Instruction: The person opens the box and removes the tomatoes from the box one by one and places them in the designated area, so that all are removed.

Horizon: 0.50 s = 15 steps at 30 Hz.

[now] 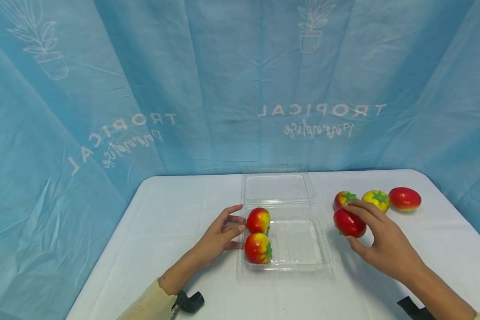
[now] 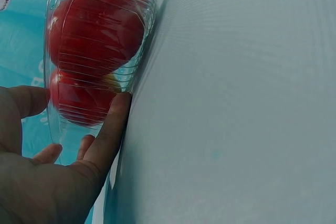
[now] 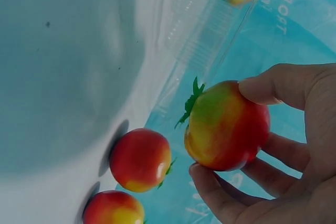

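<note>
A clear plastic clamshell container (image 1: 300,240) lies on the table, its lid (image 1: 278,186) folded back. Two red-and-yellow toy tomatoes stand along its left side, a front tomato (image 1: 258,249) and a rear tomato (image 1: 258,221). My left hand (image 1: 222,233) touches the container's left wall with spread fingers, the thumb (image 2: 34,100) by the rim in the left wrist view. To the right of the container, my right hand (image 1: 384,242) grips another tomato (image 3: 228,127) between thumb and fingers. It is held above the table, its green leafy top pointing away from the palm.
Behind the right hand sit a red-yellow tomato (image 1: 342,198), a yellow tomato with a green star top (image 1: 376,200) and a red oval tomato (image 1: 405,198). A blue printed curtain (image 1: 224,89) hangs behind the white table (image 1: 176,200).
</note>
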{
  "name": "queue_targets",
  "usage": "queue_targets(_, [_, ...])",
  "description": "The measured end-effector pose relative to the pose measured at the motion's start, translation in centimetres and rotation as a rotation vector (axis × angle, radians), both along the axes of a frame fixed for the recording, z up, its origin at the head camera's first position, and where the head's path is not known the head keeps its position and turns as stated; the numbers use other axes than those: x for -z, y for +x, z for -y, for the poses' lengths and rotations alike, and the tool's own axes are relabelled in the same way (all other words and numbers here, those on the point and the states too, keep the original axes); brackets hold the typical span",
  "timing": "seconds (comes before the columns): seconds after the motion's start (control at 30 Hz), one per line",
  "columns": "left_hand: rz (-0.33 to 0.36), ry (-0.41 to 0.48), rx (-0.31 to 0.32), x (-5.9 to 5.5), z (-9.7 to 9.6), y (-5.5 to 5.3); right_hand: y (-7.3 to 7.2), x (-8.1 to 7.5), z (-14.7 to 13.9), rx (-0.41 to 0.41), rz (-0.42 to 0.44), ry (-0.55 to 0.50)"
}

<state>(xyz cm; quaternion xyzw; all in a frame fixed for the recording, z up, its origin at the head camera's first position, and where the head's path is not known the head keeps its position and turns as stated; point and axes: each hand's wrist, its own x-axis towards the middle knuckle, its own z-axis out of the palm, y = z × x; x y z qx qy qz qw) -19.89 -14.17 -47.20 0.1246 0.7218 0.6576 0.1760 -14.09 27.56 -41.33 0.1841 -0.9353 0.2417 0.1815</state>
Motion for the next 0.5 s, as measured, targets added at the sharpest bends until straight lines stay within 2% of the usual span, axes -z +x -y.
queue_targets(0.5, [0.007, -0.007, -0.004, -0.1, 0.03, 0.07, -0.22, 0.84, -0.89, 0.025, 0.064, 0.039])
